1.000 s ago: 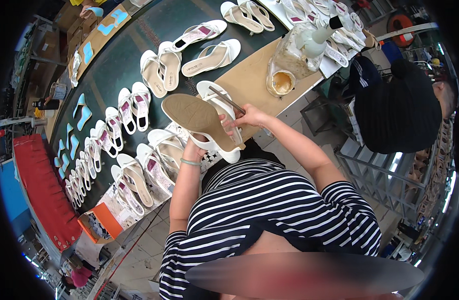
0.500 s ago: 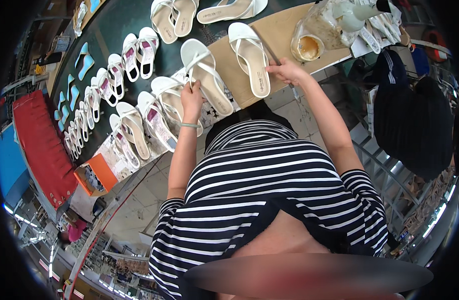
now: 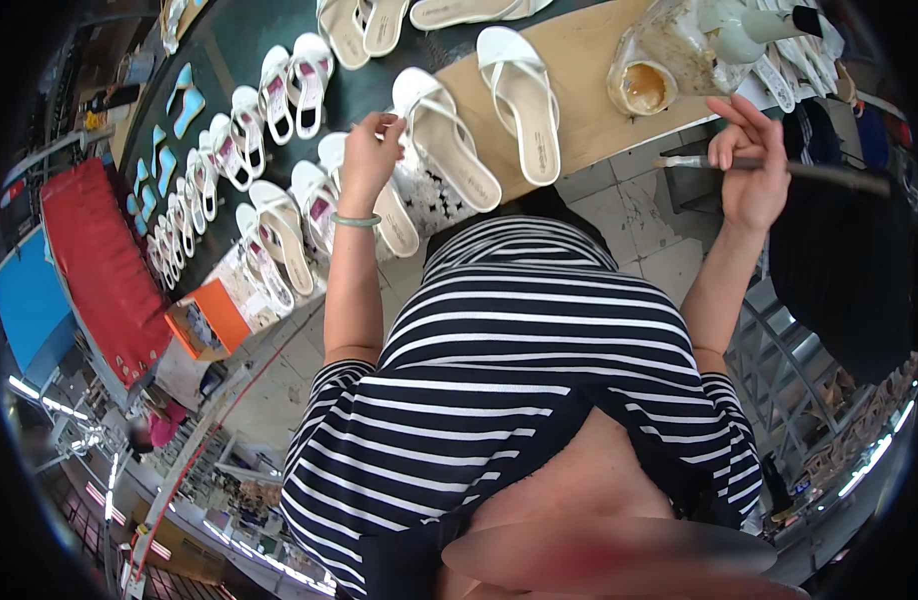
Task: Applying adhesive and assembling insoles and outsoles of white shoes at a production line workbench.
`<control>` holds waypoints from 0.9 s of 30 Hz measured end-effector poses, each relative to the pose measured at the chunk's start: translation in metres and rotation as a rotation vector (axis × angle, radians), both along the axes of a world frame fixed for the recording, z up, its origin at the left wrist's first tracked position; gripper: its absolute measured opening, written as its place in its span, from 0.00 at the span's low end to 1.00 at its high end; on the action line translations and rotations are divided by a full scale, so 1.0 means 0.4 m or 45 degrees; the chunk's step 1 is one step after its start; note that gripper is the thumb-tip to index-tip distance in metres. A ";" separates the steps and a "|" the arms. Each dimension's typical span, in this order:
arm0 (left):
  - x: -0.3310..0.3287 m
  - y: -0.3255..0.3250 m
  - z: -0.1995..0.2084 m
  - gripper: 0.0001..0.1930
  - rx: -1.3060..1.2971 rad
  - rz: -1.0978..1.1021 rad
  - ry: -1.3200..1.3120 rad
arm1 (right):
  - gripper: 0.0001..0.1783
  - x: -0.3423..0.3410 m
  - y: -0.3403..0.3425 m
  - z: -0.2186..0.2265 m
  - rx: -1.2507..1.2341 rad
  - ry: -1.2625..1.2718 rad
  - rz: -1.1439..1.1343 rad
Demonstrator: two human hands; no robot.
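Observation:
My right hand (image 3: 754, 170) is raised off the right side of the table and grips a brush (image 3: 829, 175), whose bristle tip points left. My left hand (image 3: 372, 150) hovers over the table with loosely curled, parted fingers and nothing visible in them. Its fingertips are beside the strap of a white slide sandal (image 3: 467, 172). To the right of that sandal, another white sandal (image 3: 539, 140) lies on brown cardboard (image 3: 589, 60). Another white sandal (image 3: 397, 228) is partly covered by my left hand and wrist.
Rows of white sandals (image 3: 277, 90) run along the dark green table to the far left. A crusted glue pot (image 3: 634, 95) with amber glue stands on the cardboard. Left of me sits an orange box (image 3: 224, 310); a red cover (image 3: 104, 270) hangs beyond it.
My right hand has left the right sandal and swung right with the brush. My left hand has let go of the sandal beside it and moved slightly left and up.

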State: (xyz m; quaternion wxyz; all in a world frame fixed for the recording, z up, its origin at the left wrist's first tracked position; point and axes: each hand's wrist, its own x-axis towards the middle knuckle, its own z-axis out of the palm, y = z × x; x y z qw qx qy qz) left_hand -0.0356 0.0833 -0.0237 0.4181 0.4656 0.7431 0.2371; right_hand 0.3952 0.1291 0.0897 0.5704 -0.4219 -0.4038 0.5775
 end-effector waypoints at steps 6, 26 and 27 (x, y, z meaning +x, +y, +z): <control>0.149 0.332 0.036 0.16 0.338 -0.157 -0.196 | 0.37 0.073 -0.020 0.017 -0.009 -0.277 -0.343; 0.645 1.035 -0.190 0.09 0.480 -1.194 0.074 | 0.28 0.137 -0.076 -0.062 -0.124 -0.099 -0.588; 0.646 1.037 -0.190 0.08 0.467 -1.186 0.054 | 0.28 0.142 -0.073 -0.063 -0.127 -0.096 -0.592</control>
